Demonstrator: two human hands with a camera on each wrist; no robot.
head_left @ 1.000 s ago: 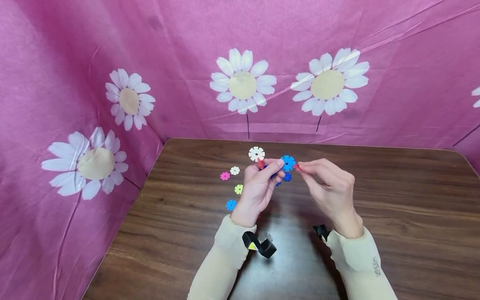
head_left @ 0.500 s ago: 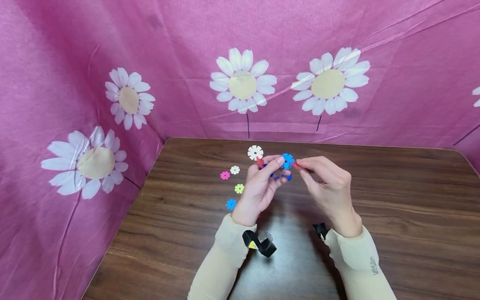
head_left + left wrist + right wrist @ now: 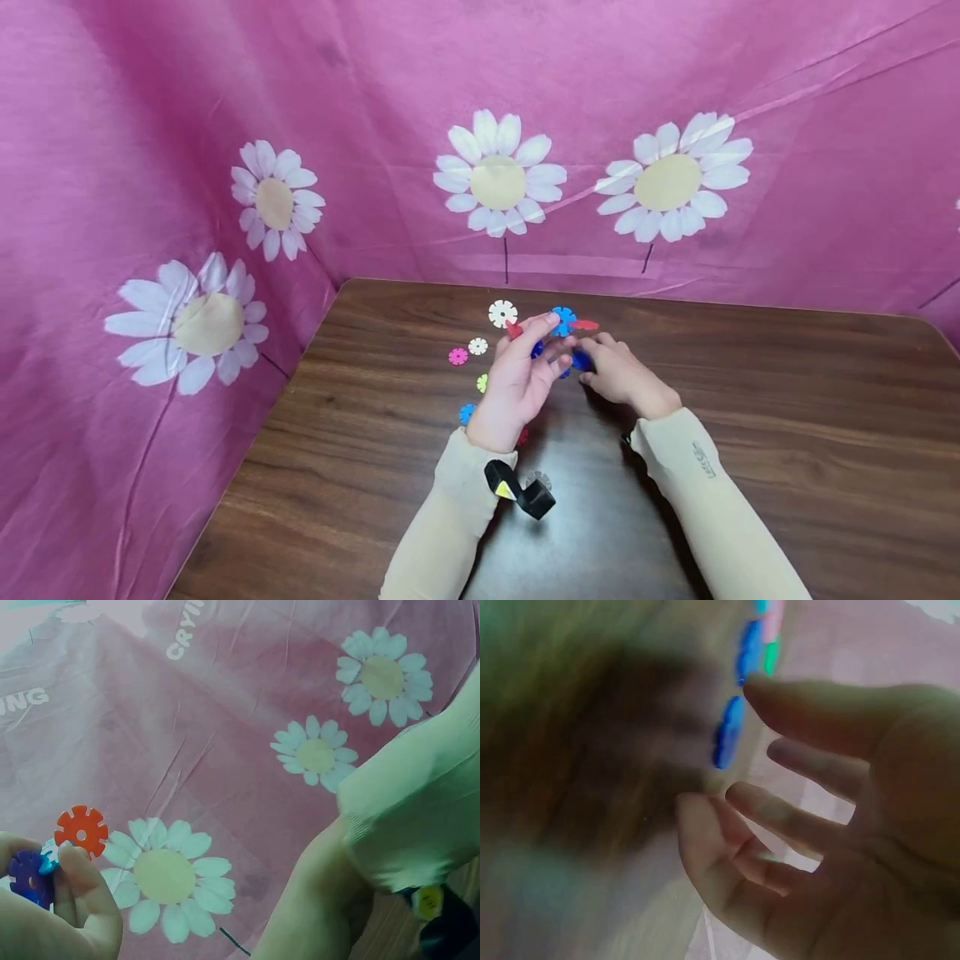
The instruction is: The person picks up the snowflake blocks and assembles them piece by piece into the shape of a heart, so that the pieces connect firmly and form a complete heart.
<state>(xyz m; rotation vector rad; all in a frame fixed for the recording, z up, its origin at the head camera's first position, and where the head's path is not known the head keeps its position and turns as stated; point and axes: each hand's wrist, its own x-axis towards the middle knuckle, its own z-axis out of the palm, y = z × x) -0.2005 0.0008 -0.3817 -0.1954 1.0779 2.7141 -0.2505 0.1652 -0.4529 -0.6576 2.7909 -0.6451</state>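
Observation:
My left hand (image 3: 517, 383) pinches a joined chain of notched plastic discs above the table. In it show a light blue disc (image 3: 566, 330), a red disc (image 3: 586, 325) fixed edge-on to its right side, another red disc (image 3: 513, 330) and a dark blue disc (image 3: 537, 349). The left wrist view shows the red disc (image 3: 91, 838) standing beyond the thumb and index finger. My right hand (image 3: 626, 375) is low over the table, fingers loosely bent, close beside a dark blue disc (image 3: 581, 361). Two blue discs (image 3: 729, 733) lie near its thumb and fingertips in the right wrist view.
Left of the hands lie loose discs: a large white disc (image 3: 500, 303), a small white disc (image 3: 477, 346), a pink disc (image 3: 458, 357), a yellow-green disc (image 3: 482, 383) and a blue disc (image 3: 467, 414). A clear disc (image 3: 538, 478) lies nearer. Pink flowered cloth (image 3: 390, 200) hangs behind the table.
My right hand has let go of the red disc, now attached to the light blue one, and has moved down to the dark blue discs. The left hand keeps its hold.

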